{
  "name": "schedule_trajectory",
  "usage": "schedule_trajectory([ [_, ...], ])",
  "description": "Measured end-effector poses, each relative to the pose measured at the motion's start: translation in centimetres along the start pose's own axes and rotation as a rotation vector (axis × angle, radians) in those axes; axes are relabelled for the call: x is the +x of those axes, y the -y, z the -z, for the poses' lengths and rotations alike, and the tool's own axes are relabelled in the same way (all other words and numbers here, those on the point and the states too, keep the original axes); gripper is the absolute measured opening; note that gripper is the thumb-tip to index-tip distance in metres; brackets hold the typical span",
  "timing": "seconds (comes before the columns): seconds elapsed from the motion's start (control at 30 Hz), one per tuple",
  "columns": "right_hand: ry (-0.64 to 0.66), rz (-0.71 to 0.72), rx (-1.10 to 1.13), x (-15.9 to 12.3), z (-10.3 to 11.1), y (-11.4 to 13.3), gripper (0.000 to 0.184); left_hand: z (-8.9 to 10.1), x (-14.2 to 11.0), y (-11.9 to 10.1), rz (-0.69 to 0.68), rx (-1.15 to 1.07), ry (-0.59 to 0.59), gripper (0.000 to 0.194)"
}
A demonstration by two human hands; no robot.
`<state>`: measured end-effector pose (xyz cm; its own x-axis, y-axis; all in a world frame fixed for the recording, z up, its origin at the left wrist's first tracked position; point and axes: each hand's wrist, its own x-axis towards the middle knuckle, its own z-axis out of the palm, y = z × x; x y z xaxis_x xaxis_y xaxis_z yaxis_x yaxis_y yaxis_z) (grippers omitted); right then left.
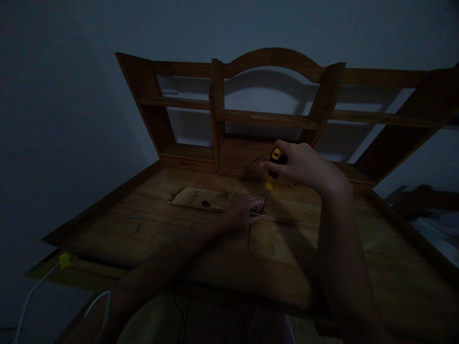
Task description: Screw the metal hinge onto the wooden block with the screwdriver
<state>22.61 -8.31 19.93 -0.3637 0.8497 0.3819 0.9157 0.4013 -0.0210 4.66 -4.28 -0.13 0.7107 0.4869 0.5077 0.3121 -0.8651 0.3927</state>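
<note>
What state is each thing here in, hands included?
Right hand: closed on the screwdriver
Screwdriver: tilted, tip down at the metal piece
Left hand: holding the metal piece
Strip: flat, patchy, ragged at one end
Plate: flat
Pins: loose, apart
Shelf: upright

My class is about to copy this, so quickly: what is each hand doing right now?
Left hand: at a small shiny piece; too dark to tell whether closed on it.
Right hand: closed around a screwdriver.
</note>
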Motion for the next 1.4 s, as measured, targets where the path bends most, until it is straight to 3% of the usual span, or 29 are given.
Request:
schedule_trajectory([
  [0.2,0.069,0.111,0.119,0.0,0.3,-0.1,0.033,0.0,0.0,0.1,0.018,-0.012,0.015,0.025],
  [0.27,0.053,0.076,0.096,0.0,0.3,0.2,0.03,-0.1,0.0,0.1,0.021,-0.009,0.008,0.025],
  [0.4,0.012,-0.043,0.003,-0.1,0.3,0.4,0.04,-0.1,0.0,0.1,0.022,-0.01,0.008,0.023],
  [0.6,0.075,0.054,0.148,-0.4,1.1,0.0,0.04,0.1,0.0,-0.1,0.028,-0.028,0.008,0.022],
  [0.7,0.039,-0.009,0.069,-0.3,0.9,-0.1,0.034,0.1,0.0,-0.2,0.026,-0.008,-0.004,0.022],
  [0.8,0.002,-0.065,-0.023,-0.1,0.4,-0.1,0.039,0.2,0.0,-0.4,0.013,-0.01,-0.005,0.017],
  [1.03,0.069,0.087,0.136,-0.1,0.6,0.1,0.031,0.3,0.1,-0.3,-0.002,-0.016,-0.006,0.015],
  [1.2,0.031,-0.047,0.032,-0.2,0.4,0.6,0.037,0.1,0.1,-0.3,0.022,0.011,0.014,0.019],
  [1.4,0.038,0.084,0.118,0.0,0.2,0.4,0.036,0.2,0.1,-0.2,0.005,0.01,0.0,0.021],
])
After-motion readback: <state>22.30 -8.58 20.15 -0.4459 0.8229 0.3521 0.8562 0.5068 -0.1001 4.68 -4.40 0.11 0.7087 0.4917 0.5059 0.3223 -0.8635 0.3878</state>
